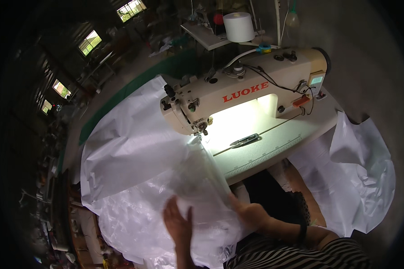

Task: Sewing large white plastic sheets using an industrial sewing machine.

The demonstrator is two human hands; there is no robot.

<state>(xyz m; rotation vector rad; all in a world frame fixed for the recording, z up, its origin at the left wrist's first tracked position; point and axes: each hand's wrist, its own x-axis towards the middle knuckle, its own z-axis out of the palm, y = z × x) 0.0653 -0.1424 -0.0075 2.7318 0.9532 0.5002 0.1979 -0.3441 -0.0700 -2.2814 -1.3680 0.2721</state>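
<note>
A large translucent white plastic sheet (134,148) covers the left part of the sewing machine bed and hangs toward me in wrinkled folds. Its right edge runs under the needle area of a cream sewing machine (247,89). Over the near part of the sheet, my left hand (177,219) is raised with its fingers apart, holding nothing. My right hand (251,215) is closed at the sheet's right edge, near the front of the bed; its fingertips are partly hidden and slightly blurred. Grey thread snips (245,141) lie on the lit bed, beyond my right hand.
More white sheeting (363,166) hangs at the right, beside my legs. Behind the machine stands a white thread cone (238,27). A small lit control panel (317,80) sits on the machine's right end. The dim workshop with small bright windows (90,42) stretches to the left.
</note>
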